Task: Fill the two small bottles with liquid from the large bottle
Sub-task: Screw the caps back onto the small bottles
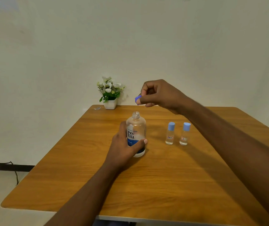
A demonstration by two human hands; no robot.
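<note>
Clear plastic, by the look of it: the large bottle [136,126] stands upright on the tabletop [146,185] with its mouth uncapped. The left grip [124,147] is wrapped round its lower body, thumb across the label. Above and just right of the bottle's neck, the right grip [160,95] pinches the blue cap [137,99] in its fingertips. Right of the large bottle, well apart from it, two small bottles [170,134] [184,135] stand side by side, capped. The large bottle probably flexes and feels smooth, so it is best held mid-body without squeezing. The small ones look light and tippy; steady each low down.
</note>
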